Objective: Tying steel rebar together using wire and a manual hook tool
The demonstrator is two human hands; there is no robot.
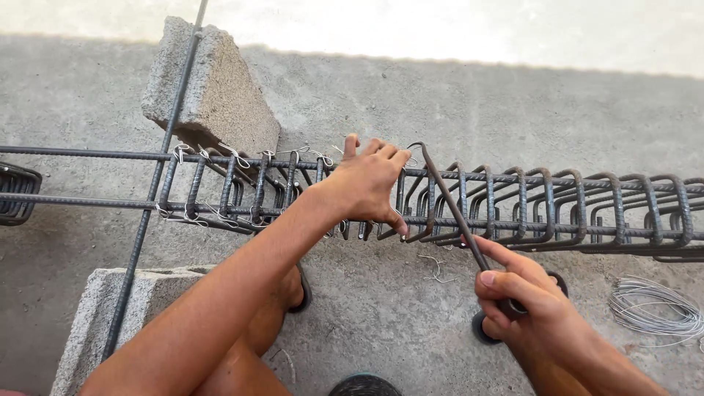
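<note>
Left hand (367, 180) grips rebar cage (513, 205); right hand (524, 301) apparently clutches hook tool (451, 209).

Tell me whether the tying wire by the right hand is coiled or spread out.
Coiled: the wire lies in a loose round bundle on the concrete.

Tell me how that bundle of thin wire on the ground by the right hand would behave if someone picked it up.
The wire coil would probably be floppy: its strands are thin and lie in loose, uneven loops on the concrete floor. It likely weighs little, being far thinner than the rebar cage. Loops may spring apart or tangle, since nothing visibly binds them.
</note>
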